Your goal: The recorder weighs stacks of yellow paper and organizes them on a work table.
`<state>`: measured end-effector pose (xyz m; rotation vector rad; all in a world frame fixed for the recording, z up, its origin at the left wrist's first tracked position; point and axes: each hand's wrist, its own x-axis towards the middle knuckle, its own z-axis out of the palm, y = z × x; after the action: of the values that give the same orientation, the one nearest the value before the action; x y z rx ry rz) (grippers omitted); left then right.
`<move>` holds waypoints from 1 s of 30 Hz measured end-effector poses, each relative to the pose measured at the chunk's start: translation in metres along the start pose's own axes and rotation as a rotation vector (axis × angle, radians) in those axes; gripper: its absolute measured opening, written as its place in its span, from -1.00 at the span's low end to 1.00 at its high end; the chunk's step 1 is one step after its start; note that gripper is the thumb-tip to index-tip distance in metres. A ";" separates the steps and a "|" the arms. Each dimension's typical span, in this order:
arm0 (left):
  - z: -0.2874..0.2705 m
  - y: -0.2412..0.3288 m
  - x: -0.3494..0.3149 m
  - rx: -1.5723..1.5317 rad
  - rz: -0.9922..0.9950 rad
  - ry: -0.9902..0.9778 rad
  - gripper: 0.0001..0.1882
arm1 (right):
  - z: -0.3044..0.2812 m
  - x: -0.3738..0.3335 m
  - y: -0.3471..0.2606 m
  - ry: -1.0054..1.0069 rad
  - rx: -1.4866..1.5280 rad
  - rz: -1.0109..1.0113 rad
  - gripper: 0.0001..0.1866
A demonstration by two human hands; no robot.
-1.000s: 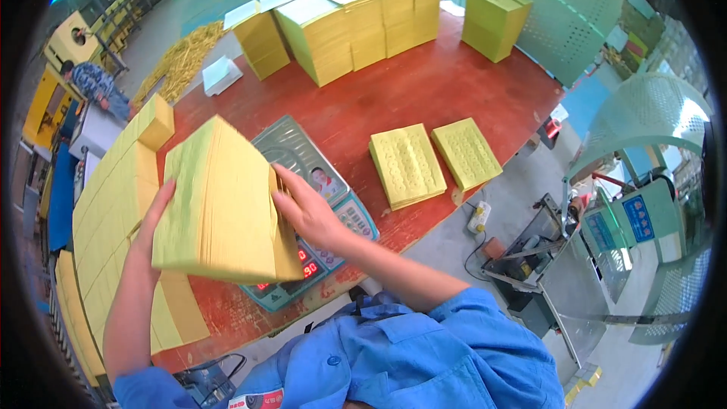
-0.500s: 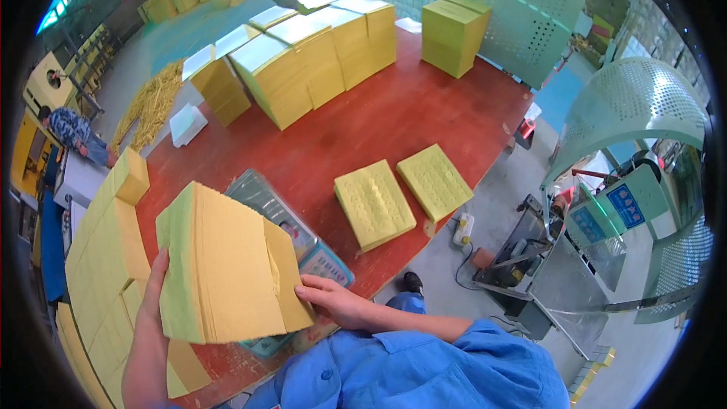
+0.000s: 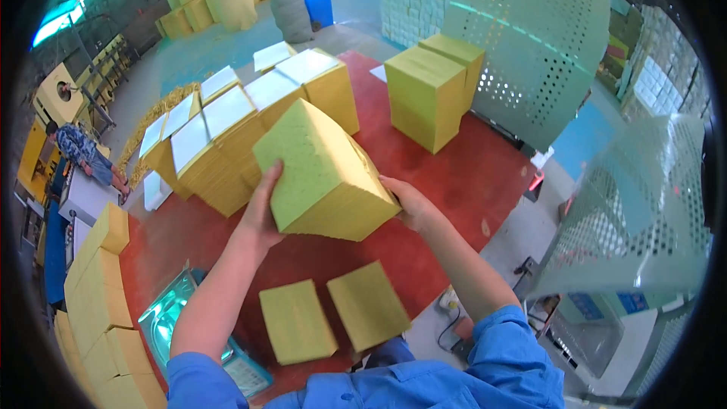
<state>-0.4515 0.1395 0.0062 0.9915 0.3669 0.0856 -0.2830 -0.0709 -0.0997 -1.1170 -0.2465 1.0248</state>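
Observation:
A thick stack of yellow paper sheets [image 3: 333, 189] is held tilted above the red table [image 3: 462, 204]. My left hand [image 3: 265, 201] presses against its left side, and my right hand [image 3: 409, 198] grips its right end. Behind it stands a row of tall yellow paper stacks topped with white sheets [image 3: 227, 110]; the held stack hides part of that row. Nearer to me, two lower yellow paper blocks [image 3: 297, 322] [image 3: 369, 304] lie side by side below my arms.
A metal-topped scale [image 3: 170, 310] sits at the table's left, partly behind my left forearm. Yellow blocks [image 3: 98, 288] line the left edge. Two tall stacks [image 3: 428, 91] stand far right, beside a perforated green guard [image 3: 530, 38]. A person [image 3: 79, 151] is at the far left.
The paper stack has moved from above the scale, forward and right toward the row of stacks, and has turned in my hands. Both arms now reach farther out, and the view has shifted.

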 end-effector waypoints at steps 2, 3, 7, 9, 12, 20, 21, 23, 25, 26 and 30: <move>0.024 -0.009 0.058 0.008 -0.046 0.005 -0.24 | -0.045 0.033 -0.023 0.018 -0.068 0.040 -0.53; 0.033 -0.011 0.085 0.045 -0.050 0.041 -0.21 | -0.059 0.049 -0.032 -0.002 -0.069 0.051 -0.53; 0.048 -0.012 0.178 -0.066 -0.276 0.172 -0.14 | -0.065 0.086 -0.035 0.420 0.191 -0.212 -0.45; 0.064 -0.021 0.208 -0.115 -0.324 -0.032 -0.12 | -0.093 0.075 -0.008 0.502 0.179 -0.391 -0.56; 0.115 -0.076 0.262 -0.142 0.030 -0.151 -0.21 | -0.096 0.011 -0.010 0.626 -0.082 -0.519 -0.57; 0.109 -0.048 0.198 0.013 0.029 0.225 -0.08 | -0.106 0.027 0.026 0.385 -0.461 -0.479 -0.49; 0.097 -0.049 0.187 0.175 0.166 0.246 -0.05 | -0.096 0.021 0.021 0.379 -0.478 -0.452 -0.50; 0.072 -0.041 0.153 0.331 0.307 0.282 -0.01 | -0.074 0.003 0.016 0.346 -0.513 -0.446 -0.51; 0.031 -0.014 0.059 0.703 0.491 0.036 -0.03 | -0.040 -0.021 0.016 0.336 -0.558 -0.435 -0.52; 0.008 0.001 0.012 0.802 0.456 0.047 -0.09 | -0.012 -0.039 0.014 0.327 -0.574 -0.433 -0.52; -0.125 0.036 -0.168 1.094 0.303 0.445 -0.40 | 0.160 -0.103 0.029 -0.102 -0.478 -0.487 -0.55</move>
<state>-0.6480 0.2197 0.0187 2.1218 0.6947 0.4137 -0.4557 -0.0497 -0.0183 -1.3423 -0.8364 0.5958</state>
